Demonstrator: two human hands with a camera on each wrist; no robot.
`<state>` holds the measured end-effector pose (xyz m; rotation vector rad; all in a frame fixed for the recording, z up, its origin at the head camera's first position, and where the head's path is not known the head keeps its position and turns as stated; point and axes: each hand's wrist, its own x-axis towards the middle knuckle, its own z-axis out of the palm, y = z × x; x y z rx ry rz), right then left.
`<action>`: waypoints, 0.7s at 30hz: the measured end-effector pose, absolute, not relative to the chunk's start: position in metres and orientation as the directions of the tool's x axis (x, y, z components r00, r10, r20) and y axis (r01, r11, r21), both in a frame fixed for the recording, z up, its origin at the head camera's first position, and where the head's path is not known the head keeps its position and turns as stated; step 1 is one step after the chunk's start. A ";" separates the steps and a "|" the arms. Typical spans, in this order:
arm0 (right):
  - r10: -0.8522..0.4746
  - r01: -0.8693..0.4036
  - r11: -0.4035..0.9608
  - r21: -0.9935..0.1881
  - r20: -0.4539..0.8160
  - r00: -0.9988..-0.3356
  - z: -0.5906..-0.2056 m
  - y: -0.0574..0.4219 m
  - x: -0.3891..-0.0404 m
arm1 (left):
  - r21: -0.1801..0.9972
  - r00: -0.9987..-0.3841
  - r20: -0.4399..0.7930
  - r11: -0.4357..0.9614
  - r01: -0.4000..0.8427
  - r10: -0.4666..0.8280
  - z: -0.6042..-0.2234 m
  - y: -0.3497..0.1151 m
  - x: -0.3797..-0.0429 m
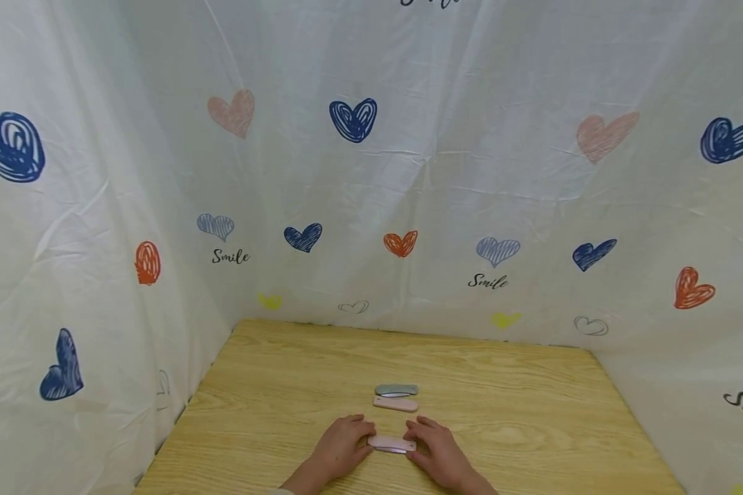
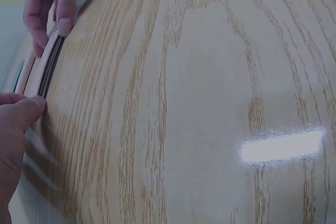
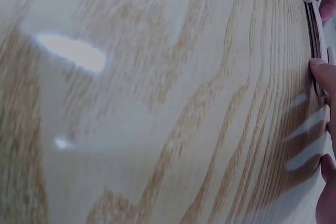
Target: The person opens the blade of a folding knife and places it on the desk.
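Knife (image 1: 391,441), pink folding type, sits crosswise at the wood-grain tabletop (image 1: 285,385), left hand (image 1: 340,447) pinching one end, right hand (image 1: 441,452) the other. Likely light and stiff, smooth sides perhaps slippery; best held by those sides, fingertips clear of the metal edge (image 1: 393,450) facing the person.

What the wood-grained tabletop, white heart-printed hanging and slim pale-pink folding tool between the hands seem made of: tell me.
Tabletop: wood or wood-look laminate, glossy; light glares off its grain. Hanging: thin cloth or plastic sheeting, faintly sheened; it drapes and creases. Pale-pink tool: smooth, even-coloured handle, perhaps plastic or painted metal; its greyish edge strip looks metallic.
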<state>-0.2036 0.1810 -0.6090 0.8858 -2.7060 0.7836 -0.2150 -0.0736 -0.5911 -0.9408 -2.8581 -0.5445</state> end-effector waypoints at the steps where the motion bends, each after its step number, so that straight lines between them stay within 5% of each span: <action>1: -0.497 -0.597 0.675 -0.433 0.332 -0.802 -0.610 0.181 -0.204 | 0.310 -0.807 0.190 0.745 0.590 0.560 -0.592 -0.074 -0.215; 11: -0.583 -0.639 0.639 -0.429 0.272 -0.766 -0.607 0.176 -0.201 | 0.371 -0.806 0.220 0.717 0.590 0.549 -0.596 -0.070 -0.213; 21: -0.603 -0.515 0.565 -0.644 0.104 -0.791 -0.593 0.175 -0.199 | 0.414 -0.759 0.200 0.648 0.639 0.620 -0.591 -0.072 -0.211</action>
